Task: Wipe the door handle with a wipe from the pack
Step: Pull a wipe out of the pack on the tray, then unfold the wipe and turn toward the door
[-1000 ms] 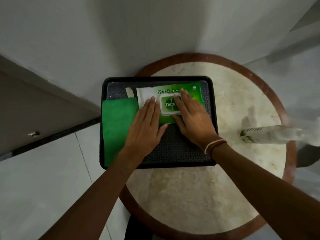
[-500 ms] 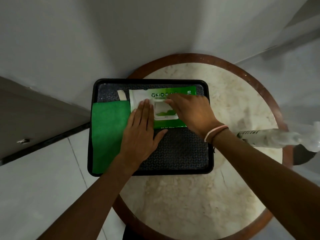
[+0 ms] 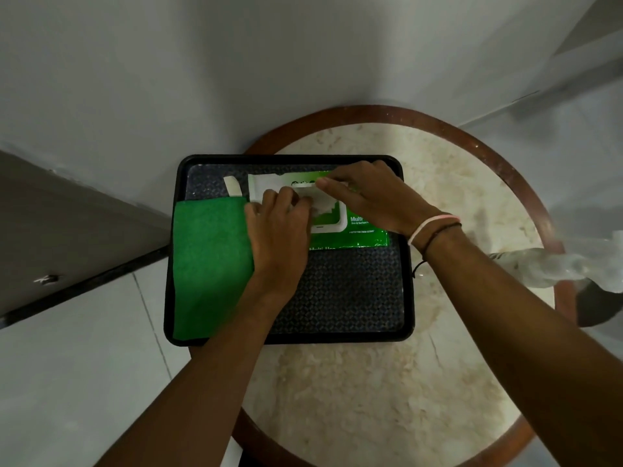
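Note:
A green wipe pack [image 3: 365, 232] lies at the back of a black tray [image 3: 337, 298]. Its white flip lid is raised, and my right hand [image 3: 367, 197] holds the lid's edge at the far side. My left hand [image 3: 278, 230] rests on the pack's left part, fingers curled into the white opening where a wipe [image 3: 320, 207] shows. Whether the fingers have pinched the wipe is hidden. No door handle is clearly in view.
A folded green cloth [image 3: 210, 267] fills the tray's left side, with a small white strip [image 3: 232, 185] behind it. The tray sits on a round marble table [image 3: 387, 399] with a brown rim. A clear plastic bottle [image 3: 553, 267] lies at the table's right edge. Walls stand close behind.
The pack's lid went from closed to lifted by my right hand. My left hand slid from flat on the pack to curling its fingers into the opening.

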`<move>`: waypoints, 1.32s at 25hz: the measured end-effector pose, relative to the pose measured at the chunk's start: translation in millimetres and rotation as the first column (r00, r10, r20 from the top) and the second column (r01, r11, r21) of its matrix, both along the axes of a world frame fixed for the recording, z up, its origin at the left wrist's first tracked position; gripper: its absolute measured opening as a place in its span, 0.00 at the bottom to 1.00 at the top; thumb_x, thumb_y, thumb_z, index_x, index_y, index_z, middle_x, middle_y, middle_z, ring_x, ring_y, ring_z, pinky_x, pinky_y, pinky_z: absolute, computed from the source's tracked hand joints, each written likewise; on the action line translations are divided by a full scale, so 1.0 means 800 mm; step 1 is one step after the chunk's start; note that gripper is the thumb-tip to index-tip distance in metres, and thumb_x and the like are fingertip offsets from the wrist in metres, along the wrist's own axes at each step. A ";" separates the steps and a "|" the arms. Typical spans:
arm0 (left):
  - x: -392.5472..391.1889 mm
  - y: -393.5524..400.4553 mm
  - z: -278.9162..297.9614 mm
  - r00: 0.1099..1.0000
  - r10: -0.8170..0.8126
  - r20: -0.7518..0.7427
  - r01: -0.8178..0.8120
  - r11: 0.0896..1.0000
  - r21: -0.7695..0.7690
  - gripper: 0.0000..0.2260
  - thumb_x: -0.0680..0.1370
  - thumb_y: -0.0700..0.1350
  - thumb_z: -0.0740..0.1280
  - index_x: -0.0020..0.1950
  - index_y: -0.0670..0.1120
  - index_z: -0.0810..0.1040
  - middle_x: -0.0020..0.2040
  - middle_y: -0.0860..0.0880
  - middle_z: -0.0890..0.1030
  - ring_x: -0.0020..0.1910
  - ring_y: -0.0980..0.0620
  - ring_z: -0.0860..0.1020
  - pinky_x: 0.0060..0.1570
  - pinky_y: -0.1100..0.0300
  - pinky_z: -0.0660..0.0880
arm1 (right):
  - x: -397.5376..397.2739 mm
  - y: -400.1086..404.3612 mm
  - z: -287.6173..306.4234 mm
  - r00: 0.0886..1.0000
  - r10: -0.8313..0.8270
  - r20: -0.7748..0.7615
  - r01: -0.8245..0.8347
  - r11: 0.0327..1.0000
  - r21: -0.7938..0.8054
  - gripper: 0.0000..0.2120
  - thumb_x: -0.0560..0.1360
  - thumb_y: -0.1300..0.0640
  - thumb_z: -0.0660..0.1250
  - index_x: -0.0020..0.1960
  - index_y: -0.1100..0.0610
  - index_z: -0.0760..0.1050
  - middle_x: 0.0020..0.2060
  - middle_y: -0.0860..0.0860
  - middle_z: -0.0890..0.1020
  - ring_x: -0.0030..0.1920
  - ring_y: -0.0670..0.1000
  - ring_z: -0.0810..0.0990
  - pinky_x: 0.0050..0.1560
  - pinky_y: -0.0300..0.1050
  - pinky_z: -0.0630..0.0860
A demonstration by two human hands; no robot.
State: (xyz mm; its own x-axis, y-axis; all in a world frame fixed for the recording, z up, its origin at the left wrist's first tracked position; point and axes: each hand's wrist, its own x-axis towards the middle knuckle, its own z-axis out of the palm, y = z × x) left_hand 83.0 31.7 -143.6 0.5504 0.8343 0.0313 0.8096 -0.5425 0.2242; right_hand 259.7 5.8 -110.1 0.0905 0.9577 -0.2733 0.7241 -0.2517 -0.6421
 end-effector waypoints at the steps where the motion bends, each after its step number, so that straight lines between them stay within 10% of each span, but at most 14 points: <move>1: 0.000 -0.001 0.003 1.000 -0.004 -0.008 0.004 1.000 -0.004 0.05 0.82 0.44 0.72 0.55 0.46 0.87 0.53 0.46 0.84 0.52 0.43 0.80 0.51 0.46 0.73 | 0.000 0.000 0.000 1.000 -0.005 0.003 0.005 1.000 0.012 0.23 0.84 0.42 0.60 0.63 0.58 0.82 0.55 0.54 0.87 0.52 0.53 0.85 0.57 0.55 0.82; 6: -0.044 -0.026 0.054 0.947 0.110 0.302 -0.071 0.988 -0.137 0.02 0.80 0.37 0.76 0.51 0.39 0.88 0.47 0.42 0.84 0.39 0.45 0.82 0.40 0.50 0.82 | -0.014 -0.008 0.031 0.999 -0.039 0.021 0.039 0.999 -0.004 0.25 0.85 0.47 0.62 0.77 0.58 0.68 0.71 0.59 0.79 0.70 0.60 0.78 0.70 0.59 0.74; 9: -0.078 -0.032 0.128 0.805 0.294 0.515 -0.035 0.891 -0.453 0.02 0.81 0.36 0.74 0.50 0.42 0.86 0.51 0.52 0.85 0.38 0.58 0.83 0.41 0.70 0.81 | -0.042 -0.017 0.097 0.950 -0.171 -0.263 0.187 0.982 0.039 0.19 0.84 0.51 0.66 0.71 0.60 0.76 0.65 0.59 0.83 0.65 0.57 0.82 0.66 0.53 0.79; 12: -0.097 -0.021 0.226 0.593 0.524 0.612 0.036 0.742 -0.669 0.11 0.82 0.36 0.73 0.44 0.50 0.80 0.48 0.60 0.87 0.46 0.49 0.88 0.39 0.60 0.86 | -0.074 -0.024 0.190 0.646 -0.286 -0.708 0.290 0.950 -0.118 0.11 0.82 0.53 0.69 0.58 0.59 0.83 0.48 0.51 0.89 0.49 0.53 0.89 0.49 0.47 0.86; 17: -0.138 -0.015 0.396 0.521 0.338 0.784 0.122 0.879 -0.460 0.15 0.78 0.32 0.76 0.52 0.52 0.82 0.51 0.54 0.87 0.43 0.50 0.88 0.41 0.57 0.85 | -0.119 -0.023 0.348 0.401 -0.166 -0.901 0.259 0.964 -0.062 0.07 0.79 0.66 0.70 0.48 0.60 0.86 0.43 0.54 0.89 0.41 0.48 0.88 0.43 0.39 0.85; 24: -0.224 -0.024 0.530 0.331 0.216 0.919 0.156 0.948 -0.279 0.09 0.75 0.33 0.78 0.50 0.46 0.87 0.54 0.46 0.86 0.54 0.52 0.84 0.56 0.62 0.83 | -0.175 -0.006 0.506 0.388 -0.073 -0.919 0.050 0.997 -0.058 0.08 0.80 0.64 0.69 0.48 0.59 0.87 0.46 0.55 0.88 0.45 0.51 0.88 0.46 0.43 0.85; 29: -0.285 -0.010 0.561 -0.125 0.674 0.728 0.310 0.723 -0.617 0.06 0.85 0.43 0.66 0.56 0.49 0.82 0.53 0.47 0.87 0.52 0.48 0.85 0.44 0.55 0.85 | -0.249 0.011 0.556 0.383 -0.209 -0.900 0.197 0.970 -0.141 0.06 0.80 0.64 0.69 0.48 0.58 0.85 0.42 0.54 0.89 0.41 0.51 0.89 0.40 0.43 0.86; 33: -0.378 0.027 0.578 -0.032 0.665 0.747 0.438 0.681 -0.587 0.17 0.78 0.49 0.70 0.66 0.48 0.81 0.55 0.44 0.89 0.57 0.46 0.87 0.48 0.57 0.86 | -0.338 0.034 0.571 0.430 -0.237 -0.871 0.308 0.946 -0.105 0.04 0.79 0.65 0.70 0.50 0.60 0.84 0.40 0.54 0.89 0.38 0.50 0.89 0.38 0.42 0.85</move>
State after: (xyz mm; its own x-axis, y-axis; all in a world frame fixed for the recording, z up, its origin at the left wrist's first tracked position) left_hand -219.4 53.0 318.9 0.3191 0.9435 -0.0888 -0.4650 0.2375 0.8528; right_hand -10.9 33.3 346.3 0.1021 0.9451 -0.3104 -0.3111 -0.2660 -0.9124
